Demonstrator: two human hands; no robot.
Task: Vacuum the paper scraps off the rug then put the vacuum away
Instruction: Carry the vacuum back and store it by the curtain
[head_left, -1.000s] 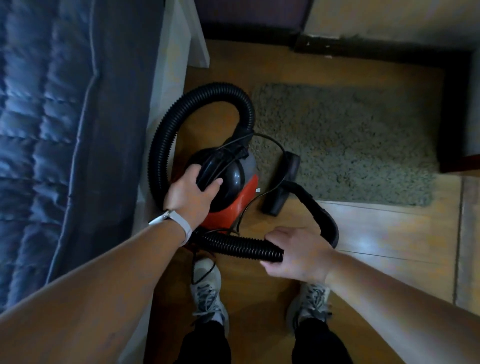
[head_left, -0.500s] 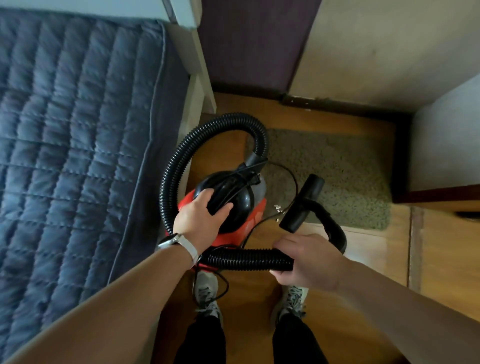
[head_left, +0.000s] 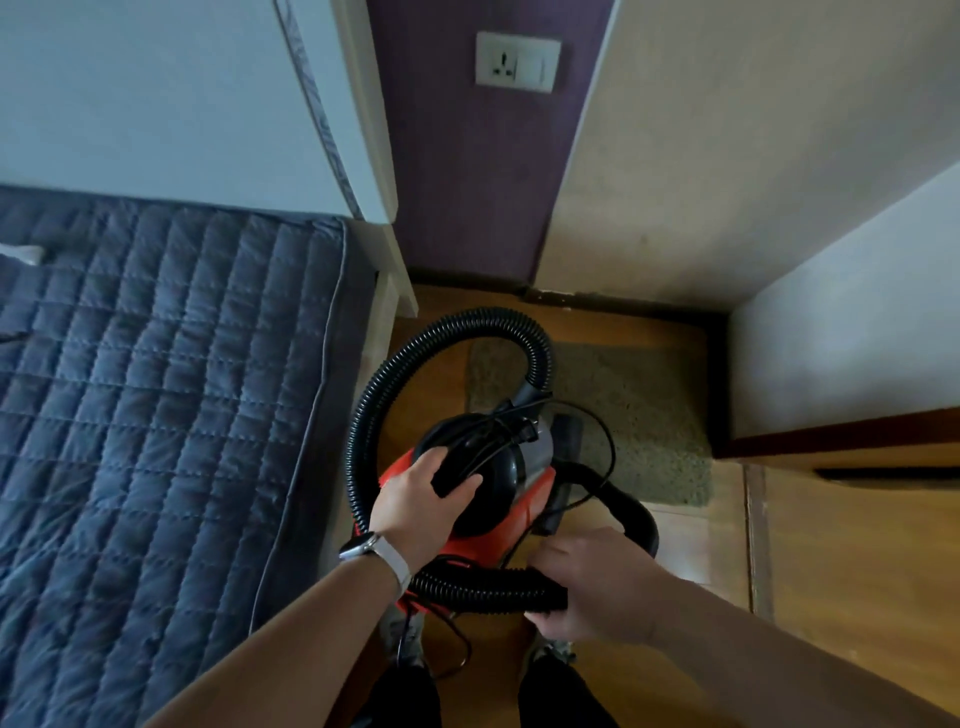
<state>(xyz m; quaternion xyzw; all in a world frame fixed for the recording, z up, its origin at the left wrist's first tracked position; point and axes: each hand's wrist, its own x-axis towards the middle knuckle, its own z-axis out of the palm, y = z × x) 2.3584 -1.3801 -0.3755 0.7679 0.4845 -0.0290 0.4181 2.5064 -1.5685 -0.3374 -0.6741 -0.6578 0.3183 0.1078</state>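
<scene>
Wood floor (head_left: 841, 571), one rug (head_left: 649, 410) by the wall, one bed (head_left: 156, 415) alongside. One vacuum (head_left: 524, 512) is held over the floor: left hand (head_left: 415, 512) curled round its handle, right hand (head_left: 597, 587) gripping the hose (head_left: 363, 415).

The near left corner of the rug (head_left: 644, 405) was hidden behind the vacuum (head_left: 535, 499) and its hose (head_left: 363, 410). The nozzle (head_left: 569, 431) was only partly seen past the vacuum. Of the right hand (head_left: 592, 587), the fingertips were concealed under the hose. The bed (head_left: 156, 415) was cut off by the left edge.
</scene>
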